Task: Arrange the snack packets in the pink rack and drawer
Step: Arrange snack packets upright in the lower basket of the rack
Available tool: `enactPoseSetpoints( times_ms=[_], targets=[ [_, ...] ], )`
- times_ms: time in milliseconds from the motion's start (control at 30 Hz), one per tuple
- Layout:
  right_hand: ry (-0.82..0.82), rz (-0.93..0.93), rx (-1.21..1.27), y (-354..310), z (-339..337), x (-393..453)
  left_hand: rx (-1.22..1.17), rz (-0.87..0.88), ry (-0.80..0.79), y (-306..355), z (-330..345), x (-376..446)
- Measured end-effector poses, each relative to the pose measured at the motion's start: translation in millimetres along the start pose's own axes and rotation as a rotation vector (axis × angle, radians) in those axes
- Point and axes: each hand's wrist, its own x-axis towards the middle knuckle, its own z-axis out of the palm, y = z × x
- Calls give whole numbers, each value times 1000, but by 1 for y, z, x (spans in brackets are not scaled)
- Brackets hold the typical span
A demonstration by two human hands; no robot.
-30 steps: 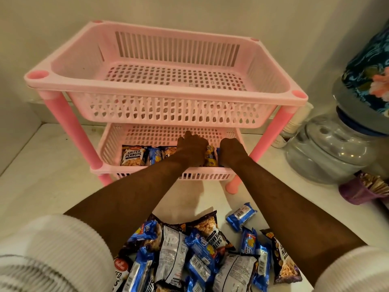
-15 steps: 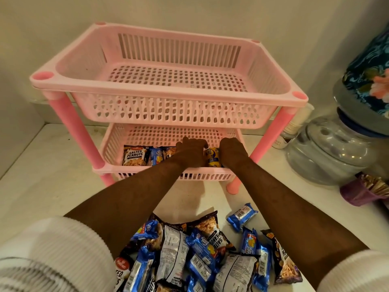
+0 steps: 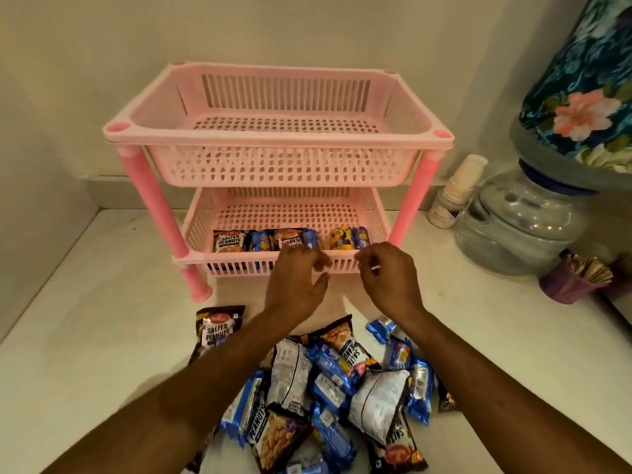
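A row of glossy snack packets stands along the front of the pink rack's perforated lower basket, just beyond both hands. The left hand hovers with fingers spread, its grip empty; the right hand seems loosely curled, holding nothing. Crinkled loose packets lie heaped on the white bench.

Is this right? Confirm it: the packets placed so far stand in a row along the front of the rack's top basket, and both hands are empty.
Not quite. The head view shows the row of packets in the bottom basket; the top basket holds nothing. The left hand and right hand are indeed empty.
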Motion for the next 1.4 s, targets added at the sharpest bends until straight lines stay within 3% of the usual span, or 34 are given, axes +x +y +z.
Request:
enactPoseSetpoints(
  times_ms=[167, 233, 333, 433, 700, 1067, 1400],
  targets=[
    [-212, 177, -110, 39, -2, -50, -11, -91, -412, -3, 20, -63],
    [-302, 236, -240, 52, -1, -62, 33, -104, -495, -6, 27, -75],
    [-419, 347, -353, 64, -1, -73, 63, -136, -463, 0, 38, -81],
    [-466, 413, -308, 67, 2, -78, 143, -124, -460, 13, 49, -81],
    [-474, 401, -362, 69, 13, -80, 202, -146, -520, 38, 75, -76],
    [-381, 359, -208, 81, 11, -90, 204, -228, -467, 48, 75, -72],
    [-81, 190, -14, 62, -4, -83, 83, -144, -245, 52, 38, -57]
  ],
)
